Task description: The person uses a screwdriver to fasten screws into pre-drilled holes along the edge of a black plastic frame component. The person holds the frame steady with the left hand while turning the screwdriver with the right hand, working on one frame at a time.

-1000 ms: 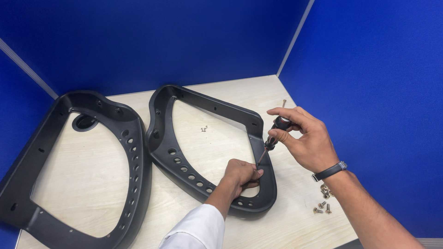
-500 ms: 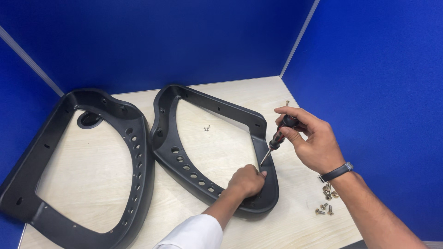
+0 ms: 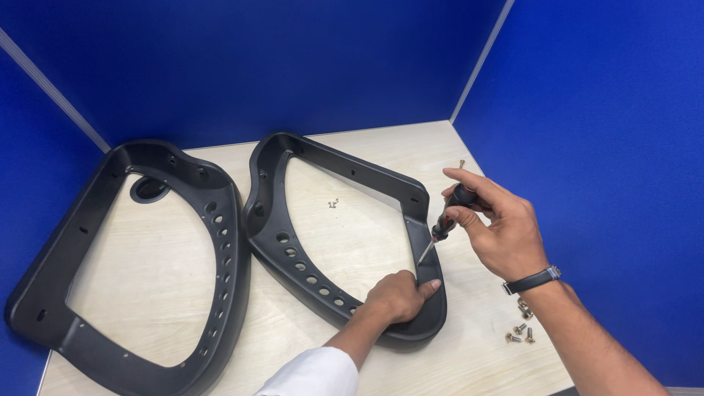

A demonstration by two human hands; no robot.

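Note:
A black plastic frame (image 3: 293, 242) with a row of holes lies on the light wood table (image 3: 381, 158). My left hand (image 3: 400, 295) presses on its near right corner, fingers curled over the rim. My right hand (image 3: 491, 224) grips a screwdriver (image 3: 444, 224) with a black and red handle. The tip points down at the frame's right side, just above my left thumb. A dark watch sits on my right wrist.
A second, larger black frame (image 3: 95, 213) lies to the left, with a round black part (image 3: 149, 189) inside it. Several loose screws (image 3: 519, 330) lie near my right wrist, and small ones (image 3: 333, 204) sit inside the right frame. Blue partition walls enclose the table.
My left hand slid along the frame's near right corner and settled there. The screwdriver tip came down closer to the frame beside my left thumb.

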